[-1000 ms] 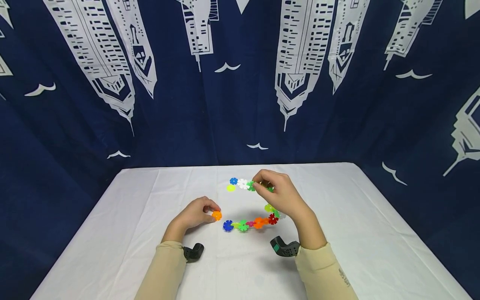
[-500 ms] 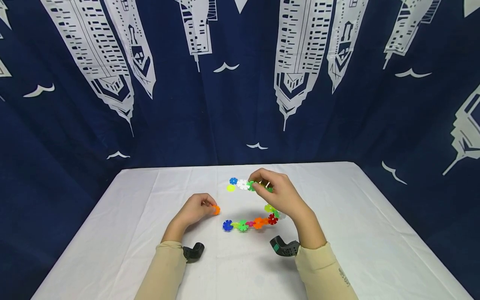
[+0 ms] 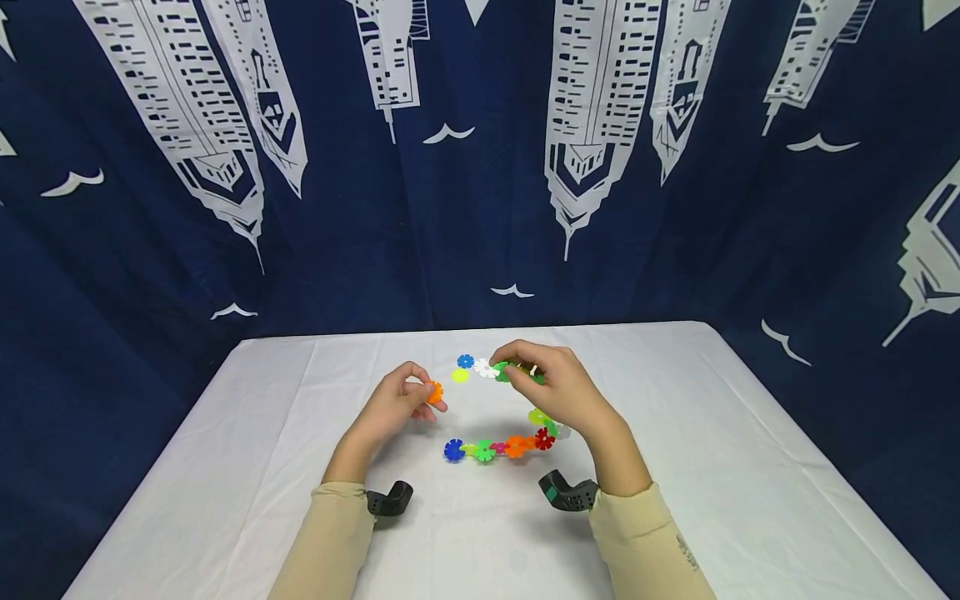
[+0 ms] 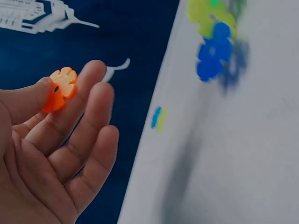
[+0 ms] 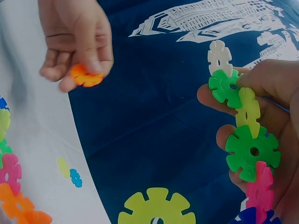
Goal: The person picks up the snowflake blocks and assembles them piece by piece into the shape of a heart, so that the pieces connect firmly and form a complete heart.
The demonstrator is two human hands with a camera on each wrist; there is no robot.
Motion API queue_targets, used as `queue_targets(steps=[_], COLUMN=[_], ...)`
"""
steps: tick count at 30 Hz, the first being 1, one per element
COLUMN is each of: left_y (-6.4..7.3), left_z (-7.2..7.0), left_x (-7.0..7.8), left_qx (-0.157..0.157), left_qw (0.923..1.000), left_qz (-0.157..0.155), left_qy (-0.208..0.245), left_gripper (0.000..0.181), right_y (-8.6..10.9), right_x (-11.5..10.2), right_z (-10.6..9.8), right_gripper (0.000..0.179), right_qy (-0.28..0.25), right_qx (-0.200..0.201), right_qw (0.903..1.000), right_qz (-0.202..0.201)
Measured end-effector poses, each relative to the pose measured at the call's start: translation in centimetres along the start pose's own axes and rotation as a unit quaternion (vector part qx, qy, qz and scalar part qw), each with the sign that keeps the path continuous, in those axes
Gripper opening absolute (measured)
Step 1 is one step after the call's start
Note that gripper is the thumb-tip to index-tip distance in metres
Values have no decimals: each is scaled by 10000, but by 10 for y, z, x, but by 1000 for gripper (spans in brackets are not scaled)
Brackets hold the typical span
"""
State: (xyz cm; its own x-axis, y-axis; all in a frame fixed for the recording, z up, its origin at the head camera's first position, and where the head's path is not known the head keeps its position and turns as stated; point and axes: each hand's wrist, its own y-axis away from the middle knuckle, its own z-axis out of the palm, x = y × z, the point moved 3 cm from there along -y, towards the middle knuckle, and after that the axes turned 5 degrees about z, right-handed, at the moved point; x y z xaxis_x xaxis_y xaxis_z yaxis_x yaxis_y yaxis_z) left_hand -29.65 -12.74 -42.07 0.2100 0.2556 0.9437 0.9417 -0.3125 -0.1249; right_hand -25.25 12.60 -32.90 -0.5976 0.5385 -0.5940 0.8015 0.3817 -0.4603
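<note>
My left hand (image 3: 393,406) pinches an orange flower-shaped interlocking disc (image 4: 62,88) between thumb and index finger, its other fingers loosely extended. To the right, my right hand (image 3: 564,385) holds a chain of slotted discs up by its far end. Its thumb and fingertips grip a green disc (image 5: 226,88), with a white disc (image 5: 218,57) joined at the tip. Yellow, green and pink discs follow along the chain in the right wrist view. From there the chain curves round toward me, ending in a dark blue disc (image 3: 453,451). Part of the chain is hidden behind the right hand.
A loose light blue disc (image 3: 465,361) and a loose yellow disc (image 3: 460,376) lie on the white-covered table (image 3: 315,417), beyond the hands. A navy curtain (image 3: 450,233) with white building prints hangs behind the table's far edge.
My left hand has raised the orange disc and moved it away from me, turning it and spreading the lower fingers. The right hand stays nearly in place with the chain.
</note>
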Motion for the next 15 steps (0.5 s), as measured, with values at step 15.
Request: queue_targets(steps=[15], left_y=[10], left_z=[5], left_x=[51], left_qx=[335], left_qw=[9964], left_qz=[676], left_qy=[376], left_gripper=[16], right_y=[1], right_x=[1], right_z=[1], right_gripper=[14], right_qy=[-240], right_qx=[-76], right_qw=[9995], right_qz=[-177])
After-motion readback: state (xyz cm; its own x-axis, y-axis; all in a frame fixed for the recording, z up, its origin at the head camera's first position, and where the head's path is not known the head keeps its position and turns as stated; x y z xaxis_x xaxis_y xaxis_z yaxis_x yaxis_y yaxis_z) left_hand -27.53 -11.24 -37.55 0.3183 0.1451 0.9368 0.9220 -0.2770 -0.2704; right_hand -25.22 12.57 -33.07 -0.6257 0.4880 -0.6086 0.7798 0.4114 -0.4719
